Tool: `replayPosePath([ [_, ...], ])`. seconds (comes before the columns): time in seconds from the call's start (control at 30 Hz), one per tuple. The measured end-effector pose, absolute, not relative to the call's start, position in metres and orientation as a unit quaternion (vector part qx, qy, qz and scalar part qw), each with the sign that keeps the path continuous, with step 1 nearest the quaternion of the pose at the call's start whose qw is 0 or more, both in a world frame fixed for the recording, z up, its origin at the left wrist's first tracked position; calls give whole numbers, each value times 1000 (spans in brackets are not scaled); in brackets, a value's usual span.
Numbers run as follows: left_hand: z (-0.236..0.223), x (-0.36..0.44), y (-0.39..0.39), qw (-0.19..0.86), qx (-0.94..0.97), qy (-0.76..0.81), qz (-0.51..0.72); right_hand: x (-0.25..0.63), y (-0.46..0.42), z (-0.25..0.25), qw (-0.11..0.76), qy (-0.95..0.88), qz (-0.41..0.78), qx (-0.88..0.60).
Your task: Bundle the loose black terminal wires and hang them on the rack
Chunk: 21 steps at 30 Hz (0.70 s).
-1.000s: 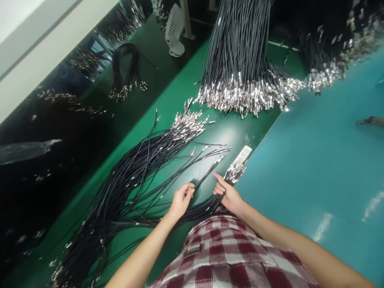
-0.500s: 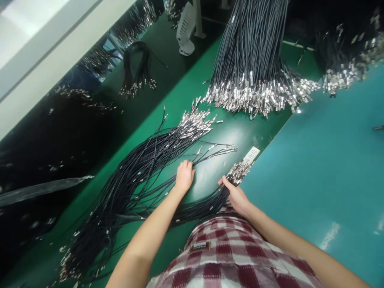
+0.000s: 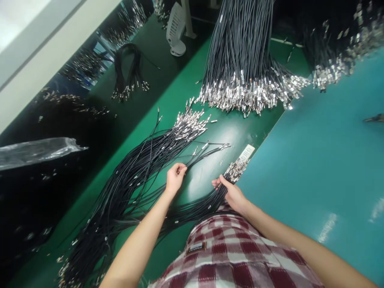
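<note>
My left hand (image 3: 176, 176) is pinching loose cables (image 3: 210, 151), tips pointing forward-right; my right hand (image 3: 232, 193) is gripping a bundle (image 3: 236, 171).

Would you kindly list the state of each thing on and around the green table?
left hand: pinching a few loose cables
right hand: closed around a cable bundle
cable bundle: gathered near its metal-tipped end
large cable pile: spread loosely, bent
small cable bundle: curved into an arch
white fan: upright
</note>
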State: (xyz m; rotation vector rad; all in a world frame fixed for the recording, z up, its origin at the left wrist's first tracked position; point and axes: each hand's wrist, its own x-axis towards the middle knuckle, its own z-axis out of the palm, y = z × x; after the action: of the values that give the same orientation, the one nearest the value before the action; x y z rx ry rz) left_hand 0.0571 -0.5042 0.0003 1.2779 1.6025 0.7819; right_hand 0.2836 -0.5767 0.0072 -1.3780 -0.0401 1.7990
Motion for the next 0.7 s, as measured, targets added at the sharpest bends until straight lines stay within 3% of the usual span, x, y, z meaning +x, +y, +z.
replayPosePath([
  [0.3, 30, 57, -532, 517, 457, 632, 353, 284, -579, 6, 440, 38, 749, -494],
  [0.7, 37, 61, -612, 608, 428, 608, 279, 279, -580, 24, 492, 25, 758, -427],
])
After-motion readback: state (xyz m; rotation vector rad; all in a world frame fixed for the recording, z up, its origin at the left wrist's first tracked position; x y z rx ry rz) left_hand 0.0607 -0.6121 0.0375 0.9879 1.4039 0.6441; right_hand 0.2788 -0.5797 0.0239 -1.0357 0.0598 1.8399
